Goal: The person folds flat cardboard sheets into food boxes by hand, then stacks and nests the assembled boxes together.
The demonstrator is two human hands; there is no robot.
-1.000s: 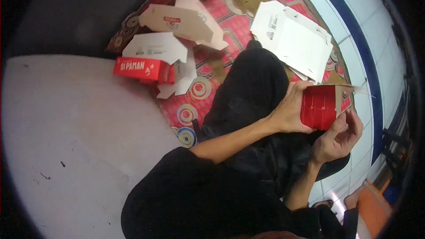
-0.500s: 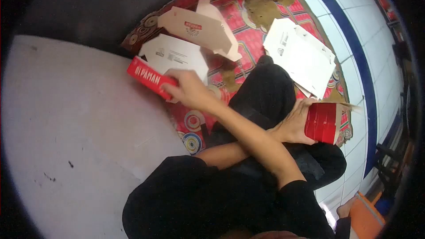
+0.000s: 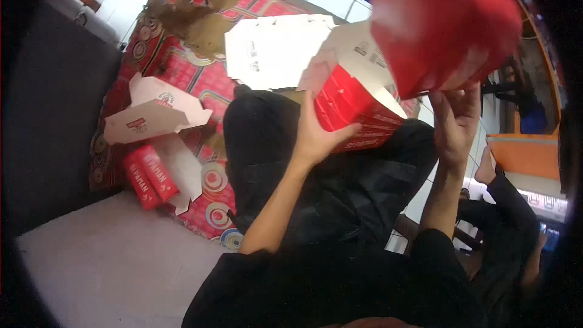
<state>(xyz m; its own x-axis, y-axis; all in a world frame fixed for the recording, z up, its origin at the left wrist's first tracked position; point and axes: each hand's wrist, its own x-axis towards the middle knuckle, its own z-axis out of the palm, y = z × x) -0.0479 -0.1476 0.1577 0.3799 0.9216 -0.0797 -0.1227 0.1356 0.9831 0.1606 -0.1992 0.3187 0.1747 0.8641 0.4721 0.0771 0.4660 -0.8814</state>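
Observation:
My left hand (image 3: 322, 136) is wrapped round a stack of nested red cardboard boxes (image 3: 355, 106) with white insides, above my lap. Their printed white flaps (image 3: 358, 54) stand up behind. My right hand (image 3: 455, 124) is raised, its fingers closed on the lower edge of a large red cardboard piece (image 3: 449, 24). That piece is blurred, close to the camera and cut off by the top of the view. It hides part of the white flaps.
Two red box sides (image 3: 149, 176) with white lettering lie at left beside unfolded boxes (image 3: 158, 109). White box blanks (image 3: 276, 45) rest on the patterned mat (image 3: 212, 176) ahead. A dark panel (image 3: 67, 121) stands at left. Another person's leg (image 3: 516, 206) is at right.
My right hand has left the lettered red box at left and moved right, now gripping the large red piece. My arms are uncrossed. The left hand's stack is nearer the middle.

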